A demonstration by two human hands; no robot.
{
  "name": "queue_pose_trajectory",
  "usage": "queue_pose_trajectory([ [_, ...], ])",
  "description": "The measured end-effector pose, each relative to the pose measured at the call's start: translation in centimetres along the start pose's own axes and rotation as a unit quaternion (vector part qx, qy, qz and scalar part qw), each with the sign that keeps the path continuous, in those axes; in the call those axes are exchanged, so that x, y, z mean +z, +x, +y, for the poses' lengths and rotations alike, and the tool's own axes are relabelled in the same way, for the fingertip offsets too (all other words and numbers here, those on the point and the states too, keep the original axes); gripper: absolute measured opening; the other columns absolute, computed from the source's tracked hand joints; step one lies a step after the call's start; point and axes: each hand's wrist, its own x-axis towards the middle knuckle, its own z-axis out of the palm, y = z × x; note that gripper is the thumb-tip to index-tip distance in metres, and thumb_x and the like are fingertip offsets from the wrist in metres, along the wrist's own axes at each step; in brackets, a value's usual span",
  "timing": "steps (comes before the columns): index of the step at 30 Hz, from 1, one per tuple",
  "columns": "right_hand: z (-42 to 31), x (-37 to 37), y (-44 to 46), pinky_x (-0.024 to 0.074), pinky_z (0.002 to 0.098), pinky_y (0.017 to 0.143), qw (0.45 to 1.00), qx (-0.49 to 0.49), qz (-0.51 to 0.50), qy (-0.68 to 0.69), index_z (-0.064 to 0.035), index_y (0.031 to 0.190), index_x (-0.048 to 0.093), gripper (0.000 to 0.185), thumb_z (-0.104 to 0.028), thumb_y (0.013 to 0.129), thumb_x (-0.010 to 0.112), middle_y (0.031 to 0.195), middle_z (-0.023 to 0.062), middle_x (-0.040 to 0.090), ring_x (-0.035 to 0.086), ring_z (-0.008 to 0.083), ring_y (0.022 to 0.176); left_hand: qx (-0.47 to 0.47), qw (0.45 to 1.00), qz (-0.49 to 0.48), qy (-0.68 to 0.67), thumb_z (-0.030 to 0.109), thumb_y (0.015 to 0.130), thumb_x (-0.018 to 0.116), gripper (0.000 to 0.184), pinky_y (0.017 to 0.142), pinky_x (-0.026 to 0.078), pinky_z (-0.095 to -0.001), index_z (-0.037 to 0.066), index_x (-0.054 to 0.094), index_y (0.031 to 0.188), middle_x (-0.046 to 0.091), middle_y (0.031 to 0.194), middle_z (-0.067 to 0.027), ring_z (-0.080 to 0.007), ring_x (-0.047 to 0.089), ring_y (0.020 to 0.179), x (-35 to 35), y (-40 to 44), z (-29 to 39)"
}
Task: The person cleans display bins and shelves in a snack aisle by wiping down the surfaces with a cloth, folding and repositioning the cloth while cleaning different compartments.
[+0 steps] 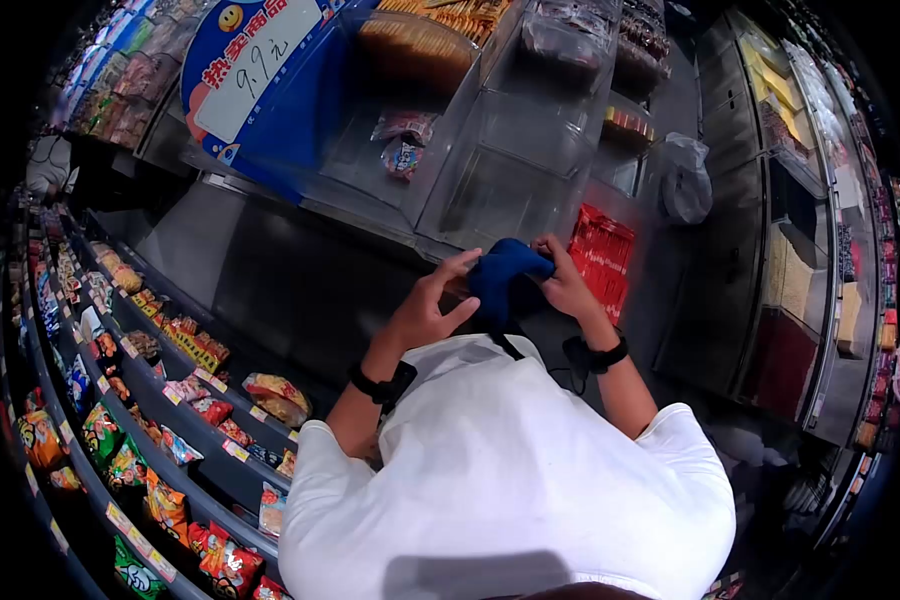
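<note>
A bunched blue cloth (510, 270) hangs between my two hands, in front of my chest. My right hand (568, 288) is closed on its right edge, with the fingertips partly hidden behind the fabric. At the cloth's left edge, my left hand (432, 302) has its thumb and forefinger spread apart; its other fingers are partly hidden. Just beyond the cloth stands a clear plastic bin (495, 185) with a bare bottom. To the right of my right hand lie red packets (602, 258) in another bin.
A blue price sign (260, 85) leans over the bins at the upper left. Small colourful packs (405, 145) lie in one bin. Curved snack shelves (160, 400) run along my left. A clear plastic bag (685, 180) hangs to the right, before bulk food bins (790, 270).
</note>
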Motion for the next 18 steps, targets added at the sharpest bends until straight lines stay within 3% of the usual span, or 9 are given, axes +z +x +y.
queue_pose_trajectory([
  [2,1.1,0.2,-0.5,0.04,0.0264,0.092,0.994,-0.047,0.1,-0.005,-0.0063,0.11,0.044,0.034,0.015,0.086,0.053,0.104,0.0046,0.052,0.051,0.0125,0.102,-0.023,1.0,-0.01,0.002,0.013,0.087,0.068,0.069,0.102,0.044,-0.0391,0.009,0.034,0.147,0.05,0.137,-0.0152,-0.0301,0.053,0.123,-0.4,0.5,-0.7],
  [4,0.1,0.3,-0.9,0.0388,0.0244,0.09,0.964,-0.092,0.245,0.039,-0.0081,0.107,0.043,0.032,0.016,0.086,0.051,0.1,0.002,0.048,0.05,0.0111,0.098,0.171,0.924,0.128,0.317,0.013,0.087,0.066,0.067,0.11,0.034,-0.0433,0.012,0.034,0.145,0.047,0.137,-0.0132,-0.0309,0.043,0.131,-0.8,1.9,-0.8],
  [5,-0.6,-0.1,-1.0,0.0399,0.0239,0.089,0.942,-0.1,0.299,0.112,-0.0094,0.108,0.043,0.03,0.014,0.089,0.049,0.098,0.0011,0.047,0.05,0.0101,0.094,0.175,0.923,0.125,0.318,0.013,0.087,0.066,0.067,0.11,0.034,-0.0433,0.012,0.034,0.145,0.047,0.137,-0.0132,-0.0309,0.043,0.131,-0.8,2.5,-0.6],
  [7,-0.6,-2.0,-0.6,0.0432,0.0256,0.087,0.901,-0.072,0.398,0.158,-0.0106,0.109,0.043,0.024,0.006,0.093,0.051,0.101,0.0021,0.048,0.05,0.0111,0.095,0.117,0.892,0.073,0.431,0.014,0.085,0.066,0.068,0.116,0.023,-0.0491,0.015,0.033,0.145,0.039,0.142,-0.0134,-0.0343,0.03,0.139,-0.1,2.5,-0.1],
  [9,-3.1,-2.6,0.2,0.043,0.0275,0.088,0.88,-0.009,0.434,0.194,-0.0114,0.111,0.043,0.022,0.0,0.095,0.052,0.106,0.0034,0.047,0.05,0.0124,0.095,0.131,0.877,0.04,0.46,0.014,0.085,0.066,0.064,0.115,0.025,-0.0526,0.016,0.039,0.143,0.044,0.138,-0.0146,-0.0335,0.038,0.134,0.2,2.7,-1.5],
  [11,-2.2,-3.7,2.1,0.0429,0.03,0.089,0.879,0.009,0.44,0.183,-0.0099,0.114,0.043,0.029,0.006,0.091,0.051,0.106,0.0043,0.046,0.049,0.0152,0.094,0.076,0.829,-0.093,0.547,0.011,0.08,0.068,0.055,0.113,0.027,-0.0529,0.016,0.053,0.133,0.052,0.131,-0.0141,-0.0334,0.047,0.125,0.2,3.6,-2.6],
  [13,-0.4,-4.4,3.7,0.0435,0.0364,0.092,0.953,-0.132,0.246,-0.117,-0.0086,0.118,0.042,0.041,0.012,0.083,0.05,0.107,0.0119,0.051,0.056,0.0258,0.099,0.079,0.843,-0.093,0.524,0.015,0.079,0.071,0.05,0.109,0.034,-0.0477,0.017,0.059,0.128,0.062,0.119,-0.0133,-0.03,0.056,0.115,-0.5,5.0,-1.1],
  [15,-3.9,-5.4,4.6,0.0437,0.0431,0.092,0.93,-0.156,0.061,-0.326,-0.0078,0.121,0.041,0.052,0.015,0.076,0.049,0.109,0.0216,0.056,0.058,0.0394,0.105,-0.009,0.834,-0.203,0.514,0.021,0.079,0.072,0.05,0.1,0.043,-0.0443,0.018,0.06,0.127,0.068,0.106,-0.0128,-0.0286,0.063,0.106,-1.2,6.8,-0.6],
  [18,-5.2,-7.7,8.8,0.0454,0.0469,0.086,0.931,-0.089,-0.026,-0.353,-0.0077,0.122,0.043,0.051,0.014,0.076,0.048,0.105,0.0251,0.06,0.059,0.0441,0.103,0.027,0.831,-0.217,0.512,0.028,0.082,0.071,0.04,0.087,0.05,-0.0441,0.017,0.065,0.12,0.07,0.1,-0.0127,-0.0291,0.066,0.1,-0.9,8.6,-2.8],
])
